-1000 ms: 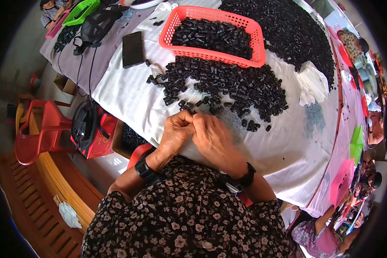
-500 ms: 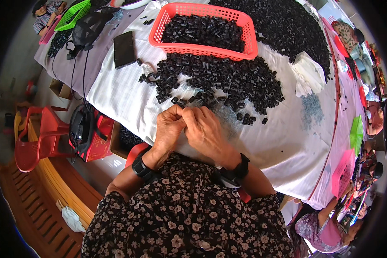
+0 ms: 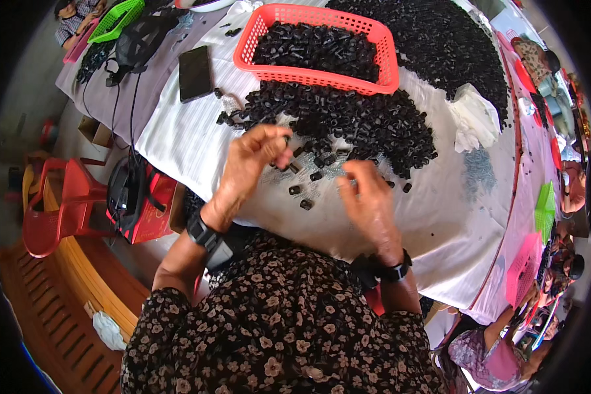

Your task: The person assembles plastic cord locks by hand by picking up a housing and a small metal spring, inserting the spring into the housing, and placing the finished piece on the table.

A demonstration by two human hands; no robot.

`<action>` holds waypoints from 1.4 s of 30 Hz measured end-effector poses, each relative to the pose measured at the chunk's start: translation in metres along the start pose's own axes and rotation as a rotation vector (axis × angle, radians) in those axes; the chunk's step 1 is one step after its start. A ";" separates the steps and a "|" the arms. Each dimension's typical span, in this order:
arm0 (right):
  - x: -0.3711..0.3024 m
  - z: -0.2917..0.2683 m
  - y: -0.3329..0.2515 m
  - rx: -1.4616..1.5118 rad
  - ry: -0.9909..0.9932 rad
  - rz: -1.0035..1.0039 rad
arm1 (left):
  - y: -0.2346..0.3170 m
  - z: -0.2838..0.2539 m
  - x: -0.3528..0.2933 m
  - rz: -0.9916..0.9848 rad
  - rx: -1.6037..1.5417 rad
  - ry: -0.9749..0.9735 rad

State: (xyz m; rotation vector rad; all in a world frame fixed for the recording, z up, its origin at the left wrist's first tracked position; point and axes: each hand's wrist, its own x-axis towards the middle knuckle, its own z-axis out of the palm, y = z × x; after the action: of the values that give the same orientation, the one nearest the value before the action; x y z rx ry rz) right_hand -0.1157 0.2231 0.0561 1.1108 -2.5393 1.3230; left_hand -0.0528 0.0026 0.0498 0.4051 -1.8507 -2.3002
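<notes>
My left hand [image 3: 248, 161] is raised over the near-left edge of a pile of small black plastic pieces [image 3: 348, 125]. Its thumb and forefinger pinch one dark piece [image 3: 287, 140]. On the right, my right hand [image 3: 372, 205] hovers above the white cloth, its thumb and forefinger apart and nothing visible between them. Between the two hands lie several loose black pieces [image 3: 305, 204] and a thin scatter of tiny clear bits. Just beyond the pile stands a red perforated basket [image 3: 318, 80] filled with similar black pieces.
A black phone [image 3: 196, 74] lies left of the basket. Crumpled white tissue [image 3: 474, 118] sits to the right, near a far larger black heap [image 3: 446, 49]. A red chair [image 3: 72, 213] stands at the left. Other people sit along the right side, beside a pink basket [image 3: 524, 266].
My hands were together at the table's near edge and have parted. The left went up and left with a piece, the right moved right. More loose pieces now show between them.
</notes>
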 end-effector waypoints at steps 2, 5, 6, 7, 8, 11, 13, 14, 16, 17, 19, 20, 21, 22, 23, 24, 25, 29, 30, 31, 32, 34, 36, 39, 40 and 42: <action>-0.004 -0.010 0.008 0.000 0.024 0.065 | 0.009 -0.011 0.022 0.069 0.025 0.023; -0.011 -0.021 0.009 -0.037 0.083 0.132 | 0.026 -0.021 0.061 0.252 0.263 0.107; -0.013 -0.021 0.010 -0.039 0.085 0.133 | 0.033 -0.024 0.075 0.316 0.397 0.137; -0.017 -0.019 0.012 -0.054 0.073 0.110 | 0.043 -0.023 0.087 0.352 0.503 0.195; -0.020 -0.017 0.014 -0.068 0.060 0.084 | 0.050 -0.024 0.098 0.387 0.609 0.257; -0.028 -0.008 0.015 -0.062 0.024 0.081 | 0.051 -0.035 0.134 0.518 0.780 0.409; -0.029 -0.004 0.009 -0.079 0.001 0.046 | 0.050 -0.033 0.134 0.569 0.803 0.418; -0.030 -0.002 0.007 -0.094 -0.024 0.010 | 0.052 -0.029 0.130 0.618 0.826 0.429; -0.031 0.006 0.006 -0.110 -0.054 0.001 | 0.048 -0.025 0.110 0.566 0.799 0.409; -0.030 0.009 0.006 -0.147 -0.084 -0.032 | 0.043 -0.025 0.100 0.546 0.780 0.348; -0.029 0.012 0.005 -0.225 -0.144 -0.088 | 0.032 -0.022 0.073 0.485 0.739 0.235; -0.028 0.014 0.006 -0.222 -0.145 -0.091 | 0.028 -0.018 0.059 0.447 0.715 0.177; -0.028 0.016 0.006 -0.255 -0.140 -0.083 | 0.025 -0.016 0.044 0.397 0.737 0.128; -0.027 0.016 0.006 -0.288 -0.136 -0.077 | 0.024 -0.014 0.031 0.346 0.758 0.081; -0.026 0.016 0.006 -0.309 -0.167 -0.066 | 0.019 -0.015 0.021 0.312 0.770 0.056; -0.025 0.017 0.007 -0.306 -0.169 -0.072 | 0.017 -0.014 0.011 0.311 0.771 0.063; -0.025 0.018 0.009 -0.322 -0.166 -0.051 | 0.016 -0.010 0.002 0.313 0.774 -0.007; -0.024 0.026 0.013 -0.437 -0.121 -0.041 | -0.008 0.002 -0.005 0.485 0.866 -0.169; -0.023 0.026 0.013 -0.437 -0.121 -0.047 | -0.012 0.009 -0.006 0.563 0.905 -0.222; -0.024 0.026 0.013 -0.452 -0.121 -0.039 | -0.017 0.015 -0.006 0.639 0.966 -0.287; -0.024 0.025 0.013 -0.467 -0.120 -0.030 | -0.021 0.022 -0.007 0.643 0.965 -0.287; -0.022 0.025 0.011 -0.471 -0.124 -0.008 | -0.029 0.035 -0.006 0.645 1.121 -0.288; -0.022 0.026 0.010 -0.478 -0.128 0.015 | -0.034 0.040 -0.006 0.681 1.216 -0.309; -0.026 0.031 0.015 -0.520 -0.057 -0.034 | -0.033 0.039 -0.006 0.737 1.317 -0.349; -0.026 0.030 0.013 -0.521 -0.058 -0.038 | -0.033 0.040 -0.006 0.737 1.317 -0.344; -0.026 0.026 0.008 -0.474 0.015 -0.031 | -0.034 0.041 -0.006 0.719 1.274 -0.335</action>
State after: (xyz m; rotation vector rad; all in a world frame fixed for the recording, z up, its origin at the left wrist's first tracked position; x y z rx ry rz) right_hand -0.0953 0.2213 0.0244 1.0233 -2.6077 0.6570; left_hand -0.0586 0.0497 0.0257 -0.5015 -2.7616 -0.5750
